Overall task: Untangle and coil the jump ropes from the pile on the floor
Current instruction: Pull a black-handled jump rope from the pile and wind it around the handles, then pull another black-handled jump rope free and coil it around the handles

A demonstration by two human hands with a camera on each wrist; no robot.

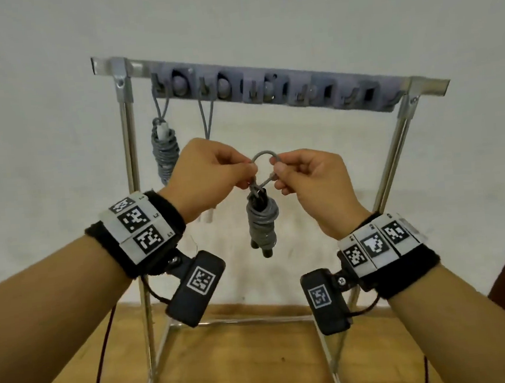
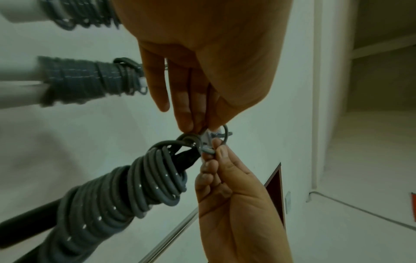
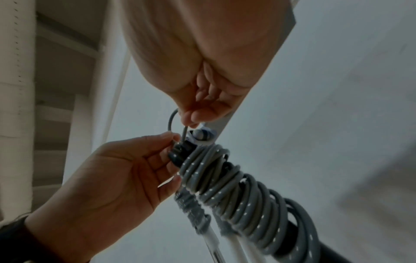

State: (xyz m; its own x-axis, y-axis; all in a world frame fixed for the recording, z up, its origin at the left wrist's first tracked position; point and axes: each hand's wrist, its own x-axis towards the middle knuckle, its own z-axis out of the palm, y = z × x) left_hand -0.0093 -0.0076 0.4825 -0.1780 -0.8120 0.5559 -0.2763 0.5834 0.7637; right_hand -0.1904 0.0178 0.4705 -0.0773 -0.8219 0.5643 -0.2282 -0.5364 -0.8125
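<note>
Hanging from both hands in front of the rack (image 1: 265, 77), the coiled jump rope (image 1: 261, 221) has its long axis vertical, its black handles (image 1: 265, 251) pointing at the floor. The left hand (image 1: 209, 170) pinches one side of the free cord loop (image 1: 263, 157) at the bundle's top; the right hand (image 1: 308, 175) pinches the other side, so that the loop arches upward between the two sets of fingertips. Both hands hold cord between thumb and forefinger, the remaining fingers curled loosely. The bundle thus lies directly below the hands, while the row of hooks (image 1: 251, 92) lies above and beyond them. Two ropes already hang at the left end of the rack: one wound bundle (image 1: 165, 150) in full view, the other shown only by its hanging loop (image 1: 207, 119) and by white handle tips below the left wrist. The next free hook appears to stand roughly above the held loop, slightly nearer the right hand. Judged from this arrangement, the coming move is a lift up and away from the body to drop the loop over a hook, with the loop's opening kept wide enough for the hook tip.
</note>
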